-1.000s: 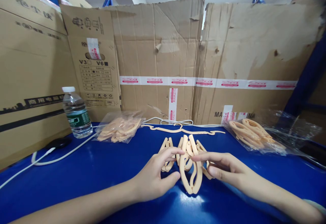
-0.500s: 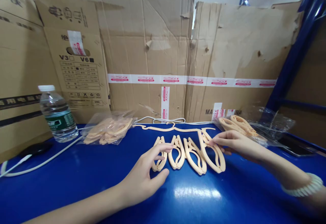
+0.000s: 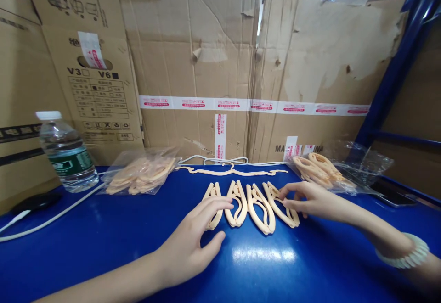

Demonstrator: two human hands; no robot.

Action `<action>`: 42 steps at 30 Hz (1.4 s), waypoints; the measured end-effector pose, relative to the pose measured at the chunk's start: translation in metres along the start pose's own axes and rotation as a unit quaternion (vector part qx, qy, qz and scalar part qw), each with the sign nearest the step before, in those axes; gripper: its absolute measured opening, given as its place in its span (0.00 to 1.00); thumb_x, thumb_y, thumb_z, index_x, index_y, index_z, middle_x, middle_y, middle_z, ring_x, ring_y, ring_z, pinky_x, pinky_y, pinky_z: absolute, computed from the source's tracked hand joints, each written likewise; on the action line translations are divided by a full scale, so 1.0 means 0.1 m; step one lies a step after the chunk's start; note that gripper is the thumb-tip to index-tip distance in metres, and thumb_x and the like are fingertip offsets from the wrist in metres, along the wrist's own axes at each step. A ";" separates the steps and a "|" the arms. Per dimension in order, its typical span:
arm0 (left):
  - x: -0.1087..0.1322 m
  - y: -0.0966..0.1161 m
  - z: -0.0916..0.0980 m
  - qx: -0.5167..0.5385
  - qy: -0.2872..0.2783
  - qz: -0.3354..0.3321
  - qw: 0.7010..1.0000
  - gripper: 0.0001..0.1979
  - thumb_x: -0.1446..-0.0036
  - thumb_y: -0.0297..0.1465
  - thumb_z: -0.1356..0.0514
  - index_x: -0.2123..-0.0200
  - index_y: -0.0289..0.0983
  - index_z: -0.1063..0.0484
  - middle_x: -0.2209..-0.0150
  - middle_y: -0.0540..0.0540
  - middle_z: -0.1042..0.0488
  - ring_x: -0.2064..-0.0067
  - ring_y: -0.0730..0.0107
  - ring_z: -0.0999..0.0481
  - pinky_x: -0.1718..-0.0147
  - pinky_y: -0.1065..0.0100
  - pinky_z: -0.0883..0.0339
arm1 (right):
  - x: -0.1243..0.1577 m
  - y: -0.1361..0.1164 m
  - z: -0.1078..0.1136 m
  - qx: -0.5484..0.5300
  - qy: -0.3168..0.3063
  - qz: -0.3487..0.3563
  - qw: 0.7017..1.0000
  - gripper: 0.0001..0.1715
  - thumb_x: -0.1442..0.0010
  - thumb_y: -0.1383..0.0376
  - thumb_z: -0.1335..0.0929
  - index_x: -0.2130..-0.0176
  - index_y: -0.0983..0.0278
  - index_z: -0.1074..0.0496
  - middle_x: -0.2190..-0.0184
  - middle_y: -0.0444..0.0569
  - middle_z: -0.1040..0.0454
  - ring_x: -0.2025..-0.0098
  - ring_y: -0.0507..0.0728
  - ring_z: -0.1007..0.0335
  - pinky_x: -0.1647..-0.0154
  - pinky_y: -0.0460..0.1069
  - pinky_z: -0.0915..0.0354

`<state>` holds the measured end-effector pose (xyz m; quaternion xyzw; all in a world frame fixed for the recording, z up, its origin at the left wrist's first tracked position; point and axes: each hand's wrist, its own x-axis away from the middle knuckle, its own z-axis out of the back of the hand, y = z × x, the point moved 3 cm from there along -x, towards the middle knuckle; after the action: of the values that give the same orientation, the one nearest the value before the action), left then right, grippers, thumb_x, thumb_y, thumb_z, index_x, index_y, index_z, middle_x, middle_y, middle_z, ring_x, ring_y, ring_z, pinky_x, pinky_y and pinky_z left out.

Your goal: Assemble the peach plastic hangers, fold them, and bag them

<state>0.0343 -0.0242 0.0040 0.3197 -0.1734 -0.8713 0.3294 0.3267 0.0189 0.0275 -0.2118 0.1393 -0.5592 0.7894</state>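
Observation:
Several folded cream travel hangers lie in a row on the blue table [image 3: 265, 277]. My left hand [image 3: 193, 234] is open above the leftmost folded hanger [image 3: 219, 219], thumb spread and fingers covering part of it. At the right end of the row, my right hand [image 3: 303, 197] pinches the edge of the rightmost folded hanger [image 3: 276, 205], which rests on the table. Between the hands lie two more, a folded hanger [image 3: 244, 206] and another folded hanger [image 3: 253, 211]. Behind the row, one unfolded hanger [image 3: 215, 173] lies flat with its hook pointing away.
Clear bags of folded hangers lie at left [image 3: 141, 174] and right [image 3: 319, 170]. A water bottle [image 3: 70, 156], a black device [image 3: 36, 202] and a white cable [image 3: 69, 220] are at left. A phone [image 3: 392, 197] lies at right. Cardboard sheets [image 3: 193, 73] stand behind.
My right hand has lowered the rightmost folded hanger from a raised, tilted position onto the table beside the others. My left hand has barely moved. The view has shifted slightly.

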 end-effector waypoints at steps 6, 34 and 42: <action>0.06 0.05 -0.08 -0.112 -0.055 -0.014 0.992 0.27 0.41 0.33 0.42 0.39 0.47 0.41 0.34 0.45 0.42 0.33 0.51 0.46 0.37 0.42 0.51 | 0.15 -0.22 0.01 0.108 0.030 0.138 0.984 0.34 0.39 0.47 0.35 0.41 0.63 0.34 0.40 0.58 0.35 0.39 0.67 0.40 0.39 0.63 0.42; 0.04 -0.04 0.01 -0.204 -0.170 0.036 0.964 0.36 0.41 0.51 0.46 0.33 0.49 0.50 0.31 0.43 0.54 0.31 0.42 0.56 0.39 0.32 0.63 | 0.03 -0.47 -0.65 0.127 -0.022 0.104 0.986 0.40 0.36 0.40 0.45 0.32 0.47 0.61 0.29 0.44 0.68 0.30 0.71 0.82 0.36 0.75 0.66; 0.00 -0.18 0.05 -0.190 -0.159 0.038 0.968 0.36 0.40 0.49 0.46 0.33 0.47 0.52 0.30 0.43 0.52 0.31 0.43 0.57 0.38 0.32 0.67 | -0.10 -0.49 -0.65 0.107 0.004 0.095 0.990 0.40 0.36 0.40 0.46 0.31 0.49 0.60 0.29 0.46 0.67 0.30 0.69 0.80 0.36 0.74 0.68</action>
<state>0.0224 -0.0109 -0.0016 0.1017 -0.0669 -0.9149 0.3850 0.2528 0.0028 -0.0056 -0.1097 0.1009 -0.4941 0.8566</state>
